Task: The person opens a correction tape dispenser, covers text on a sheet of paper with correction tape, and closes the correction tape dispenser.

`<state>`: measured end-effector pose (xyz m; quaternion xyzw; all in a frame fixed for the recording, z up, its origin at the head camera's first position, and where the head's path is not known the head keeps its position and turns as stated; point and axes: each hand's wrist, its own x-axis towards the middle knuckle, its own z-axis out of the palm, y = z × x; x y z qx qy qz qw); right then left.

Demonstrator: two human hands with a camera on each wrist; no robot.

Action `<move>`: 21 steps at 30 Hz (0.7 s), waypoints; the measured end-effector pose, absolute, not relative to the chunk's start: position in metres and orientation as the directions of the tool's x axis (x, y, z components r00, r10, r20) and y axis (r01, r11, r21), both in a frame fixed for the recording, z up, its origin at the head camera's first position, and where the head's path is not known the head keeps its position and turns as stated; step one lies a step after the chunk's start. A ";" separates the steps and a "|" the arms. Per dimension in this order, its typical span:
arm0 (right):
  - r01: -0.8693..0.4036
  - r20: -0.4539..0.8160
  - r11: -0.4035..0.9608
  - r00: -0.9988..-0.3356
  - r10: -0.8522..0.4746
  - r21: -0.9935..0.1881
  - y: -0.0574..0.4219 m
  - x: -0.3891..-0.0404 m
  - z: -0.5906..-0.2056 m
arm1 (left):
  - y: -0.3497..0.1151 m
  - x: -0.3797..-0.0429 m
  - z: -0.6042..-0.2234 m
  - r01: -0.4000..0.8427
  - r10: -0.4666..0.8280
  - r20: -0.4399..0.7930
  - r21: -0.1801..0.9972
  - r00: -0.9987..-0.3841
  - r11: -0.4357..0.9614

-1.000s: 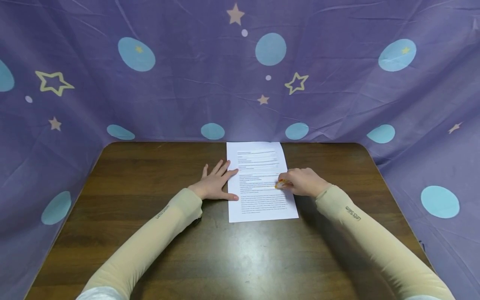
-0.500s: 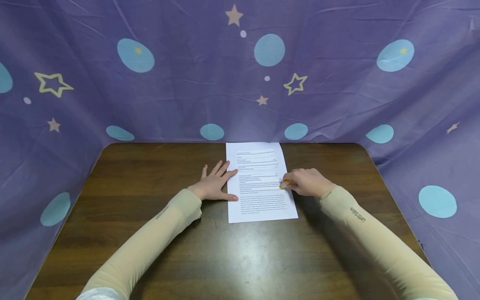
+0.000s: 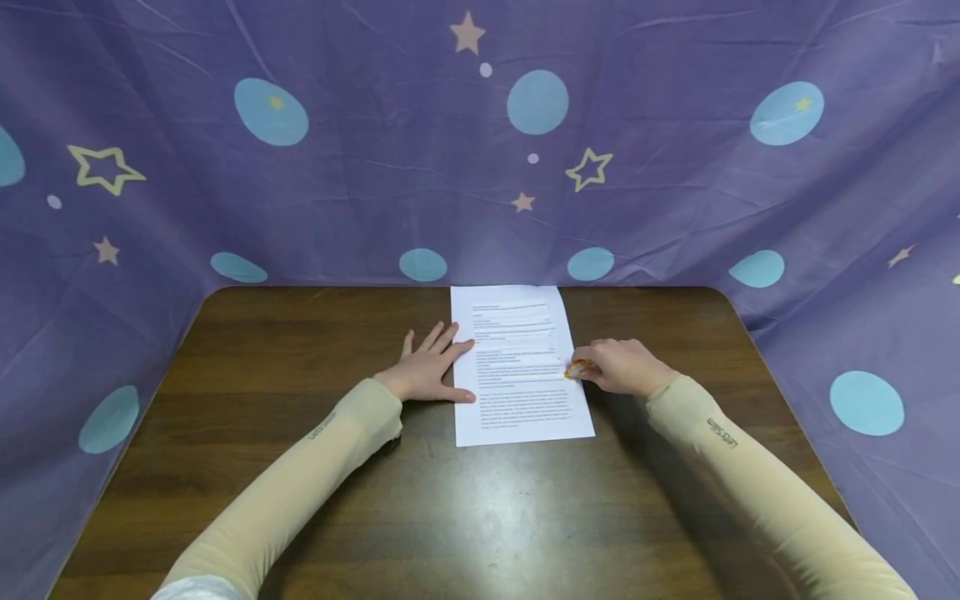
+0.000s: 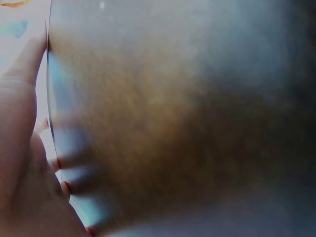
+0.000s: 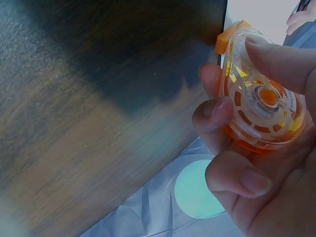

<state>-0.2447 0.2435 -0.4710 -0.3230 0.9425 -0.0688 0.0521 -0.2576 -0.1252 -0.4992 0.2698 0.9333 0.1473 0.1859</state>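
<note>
A printed sheet of paper (image 3: 468,429) lies at the far middle of the table. My left hand (image 3: 427,372) rests on its left edge, fingers spread and thumb on the paper. In my right hand (image 3: 621,367) is a correction tape dispenser (image 5: 261,96), clear with orange parts, held between thumb and curled fingers. Its orange tip (image 5: 227,40) points at the sheet's right edge, beside the lines of text. White bands (image 3: 513,342) break up the printed text in the upper half. Thumb and fingertips of the left hand show along the paper in the left wrist view.
The brown wooden table (image 3: 315,500) has rounded far corners. Behind it and at both sides hangs a purple curtain (image 3: 360,167) with stars and blue dots. The paper's top reaches the table's far edge.
My right hand has slid the correction tape dispenser rightward across the text to the sheet's right edge. The left hand stays in place on the paper.
</note>
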 end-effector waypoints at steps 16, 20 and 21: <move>-0.666 -0.034 0.719 -0.728 -0.684 -0.197 0.221 -0.248 -0.463 | -0.126 -0.257 -0.495 0.448 0.554 -0.280 0.363 -0.784 0.817; -0.687 -0.050 0.698 -0.704 -0.708 -0.201 0.202 -0.251 -0.462 | -0.126 -0.258 -0.497 0.450 0.557 -0.284 0.365 -0.780 0.815; -0.694 -0.051 0.691 -0.698 -0.715 -0.202 0.196 -0.251 -0.462 | -0.126 -0.258 -0.497 0.450 0.558 -0.283 0.366 -0.780 0.815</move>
